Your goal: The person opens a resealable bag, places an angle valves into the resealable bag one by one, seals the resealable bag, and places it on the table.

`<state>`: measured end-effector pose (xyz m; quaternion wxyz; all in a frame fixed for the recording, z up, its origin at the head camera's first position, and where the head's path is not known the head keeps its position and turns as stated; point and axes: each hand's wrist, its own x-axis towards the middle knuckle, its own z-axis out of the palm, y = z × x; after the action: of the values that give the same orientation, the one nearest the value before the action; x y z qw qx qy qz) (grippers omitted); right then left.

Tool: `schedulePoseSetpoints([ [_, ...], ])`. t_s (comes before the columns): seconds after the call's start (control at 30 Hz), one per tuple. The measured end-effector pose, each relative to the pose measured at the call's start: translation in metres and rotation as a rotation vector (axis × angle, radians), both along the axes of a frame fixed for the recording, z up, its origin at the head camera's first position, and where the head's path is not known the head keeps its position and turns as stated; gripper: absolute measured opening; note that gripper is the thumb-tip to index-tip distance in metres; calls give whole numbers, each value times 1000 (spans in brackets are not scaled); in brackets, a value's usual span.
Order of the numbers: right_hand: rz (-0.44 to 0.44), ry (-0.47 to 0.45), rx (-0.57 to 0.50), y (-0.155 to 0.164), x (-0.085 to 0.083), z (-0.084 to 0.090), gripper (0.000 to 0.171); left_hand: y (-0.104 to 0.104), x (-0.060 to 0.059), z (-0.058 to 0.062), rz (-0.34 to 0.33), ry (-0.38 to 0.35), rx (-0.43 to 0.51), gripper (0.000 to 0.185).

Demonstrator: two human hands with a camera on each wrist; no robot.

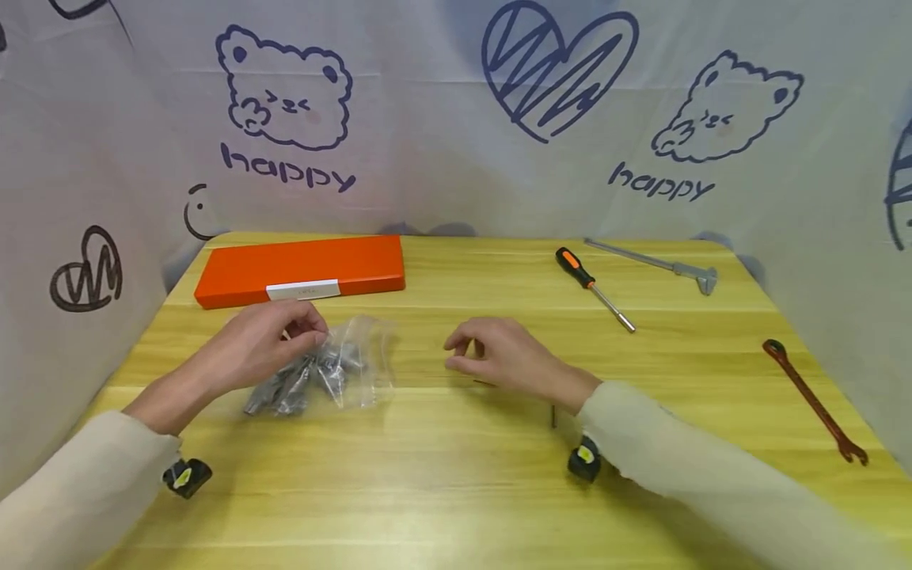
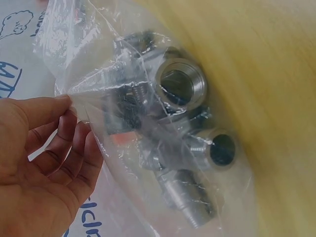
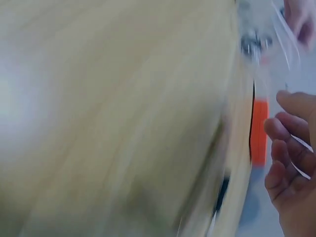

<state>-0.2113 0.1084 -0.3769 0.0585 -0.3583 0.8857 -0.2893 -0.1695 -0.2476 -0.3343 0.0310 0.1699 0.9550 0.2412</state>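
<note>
A pale cloth backdrop (image 1: 456,119) printed with bears, a heart and the word "happy" wraps round a yellow wooden table (image 1: 456,475). At the far left of the table lies a shut orange case (image 1: 299,269). Toward the far right are a screwdriver (image 1: 594,287) with an orange and black handle and a metal caliper (image 1: 655,261); a reddish wrench (image 1: 815,400) lies near the right edge.

A clear plastic bag (image 1: 335,364) rests on the table left of centre, just in front of the case. Inside it sit several grey metal threaded fittings (image 2: 182,89), piled together, two with open round mouths facing the left wrist camera.

The left hand (image 1: 267,340) reaches in from the near left and pinches the bag's film between thumb and fingertips (image 2: 66,101), the fingers curled. The right hand (image 1: 499,356) hovers just above the wood right of the bag, apart from it, fingers loosely curled and holding nothing. Both forearms wear light sleeves.
</note>
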Motion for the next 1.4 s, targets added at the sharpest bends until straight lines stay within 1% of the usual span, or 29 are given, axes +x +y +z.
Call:
schedulePoseSetpoints([
  [0.17, -53, -6, 45, 73, 0, 7, 22, -3, 2, 0, 9, 0, -7, 9],
  [0.27, -59, -35, 76, 111, 3, 8, 19, -4, 2, 0, 11, -3, -12, 9],
  [0.37, -38, -85, 92, 145, 9, 8, 15, -4, 1, -1, 8, -1, -15, 10],
  [0.43, -8, -138, 98, 163, 14, 7, 13, -4, 1, 0, 8, 0, -20, 9],
  [0.57, 62, -232, 95, 191, 27, 5, 11, -3, 1, -1, 3, 6, -26, 8],
  [0.63, 81, -270, 91, 202, 34, 4, 11, -3, 0, -1, 0, 7, -24, 9],
  [0.73, 103, -284, 78, 216, 45, 2, 11, -1, -1, 0, 1, 7, -19, 9],
  [0.83, 97, -308, 86, 227, 54, 1, 14, 0, -2, 2, 6, 2, -19, 10],
  [0.97, 92, -327, 95, 233, 60, -3, 18, 1, -3, 2, 7, 0, -22, 10],
  [1.1, 114, -273, 86, 234, 62, -7, 14, 3, -3, 2, 1, 1, -23, 10],
  [1.17, 111, -237, 87, 233, 63, -8, 12, 3, -3, 2, -2, 2, -25, 10],
  [1.27, 87, -204, 95, 230, 61, -6, 10, 3, -3, 3, -2, 4, -27, 10],
  [1.4, 57, -164, 93, 221, 54, -2, 7, 3, -3, 3, -2, 4, -25, 10],
])
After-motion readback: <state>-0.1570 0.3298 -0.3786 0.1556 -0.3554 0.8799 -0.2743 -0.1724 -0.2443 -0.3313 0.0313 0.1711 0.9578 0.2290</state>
